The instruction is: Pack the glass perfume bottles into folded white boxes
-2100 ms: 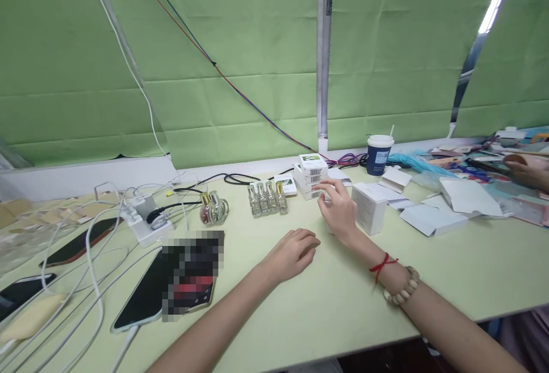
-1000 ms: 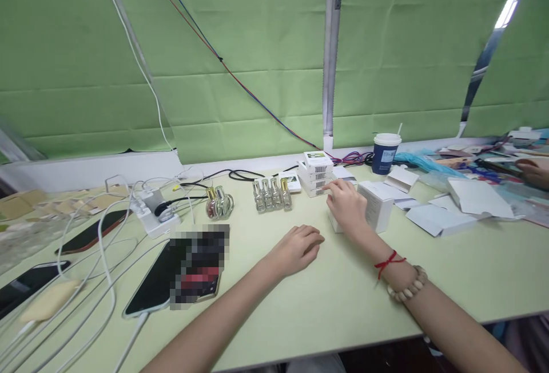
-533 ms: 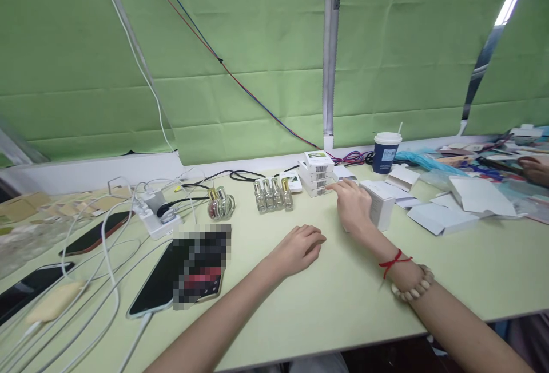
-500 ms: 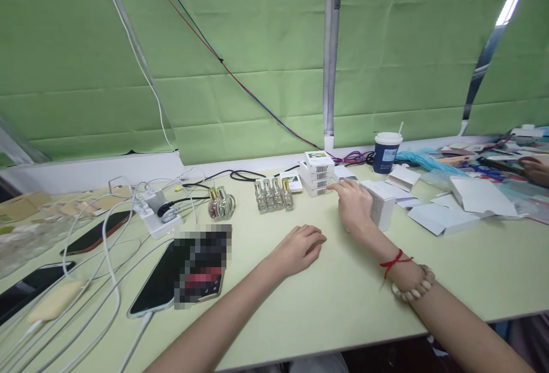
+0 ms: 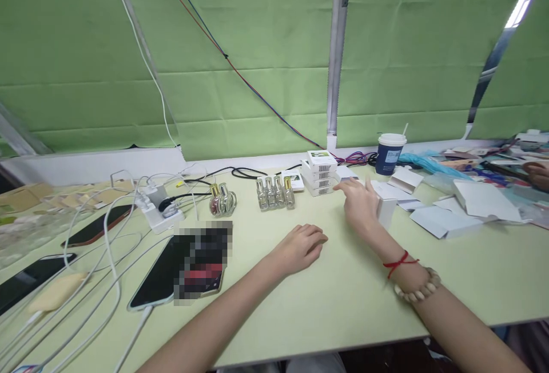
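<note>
My left hand [image 5: 302, 247] lies palm down on the pale table [image 5: 317, 310], its fingers loosely stretched out and holding nothing. Farther right, my right hand [image 5: 361, 207] is raised beside an upright white box [image 5: 388, 208], thumb pointing left and fingers apart. It partly covers the box, and I cannot tell whether it touches it. Left of that hand stands a stack of small white boxes [image 5: 321, 181] with barcodes. A row of small glass bottles [image 5: 277, 194] with silver and gold caps stands beyond my left hand, in front of another flat white box [image 5: 293, 179].
Phones [image 5: 158, 273], white charging cables and a power strip [image 5: 160, 218] crowd the left side. More bottles [image 5: 222, 201] stand near the strip. On the right are a lidded paper cup [image 5: 389, 154] and opened white cartons [image 5: 446, 221]. Another person's hand [image 5: 537, 175] shows at the far right.
The view has shifted slightly. My right hand has moved a little right against the box and a finger now points up. My left hand stays in place.
</note>
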A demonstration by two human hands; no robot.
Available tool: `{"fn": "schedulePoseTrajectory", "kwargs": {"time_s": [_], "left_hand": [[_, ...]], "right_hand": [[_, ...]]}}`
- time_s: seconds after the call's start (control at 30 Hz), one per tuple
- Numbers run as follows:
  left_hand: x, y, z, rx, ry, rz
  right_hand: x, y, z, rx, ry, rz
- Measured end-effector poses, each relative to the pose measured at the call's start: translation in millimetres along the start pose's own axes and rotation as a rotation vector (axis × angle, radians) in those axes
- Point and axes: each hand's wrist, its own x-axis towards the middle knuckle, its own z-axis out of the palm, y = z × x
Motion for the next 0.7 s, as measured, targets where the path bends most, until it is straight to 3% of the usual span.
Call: {"fn": "schedulePoseTrajectory", "kwargs": {"time_s": [0.17, 0.27, 0.37, 0.47, 0.57, 0.63, 0.7], "left_hand": [[0, -2, 1, -0.001, 0.015, 0.011], [0, -3, 2, 0.008, 0.024, 0.017], [0, -3, 1, 0.014, 0.022, 0.025], [0, -2, -1, 0.012, 0.025, 0.023], [0, -2, -1, 0.004, 0.024, 0.019], [0, -2, -2, -0.004, 0.033, 0.017], [1, -1, -2, -0.011, 0.045, 0.007]], "right_hand": [[-2, -30, -4, 0.129, 0.260, -0.360], [-1, -34, -8, 0.219, 0.355, -0.359], [5, -18, -12, 0.241, 0.454, -0.085], [17, 13, -18, 0.288, 0.641, 0.228], [30, 54, -24, 0.527, 0.754, 0.589], [35, 82, -29, 0.794, 0.717, 0.933], [35, 106, -34, 1.000, 0.532, 1.129]]}}
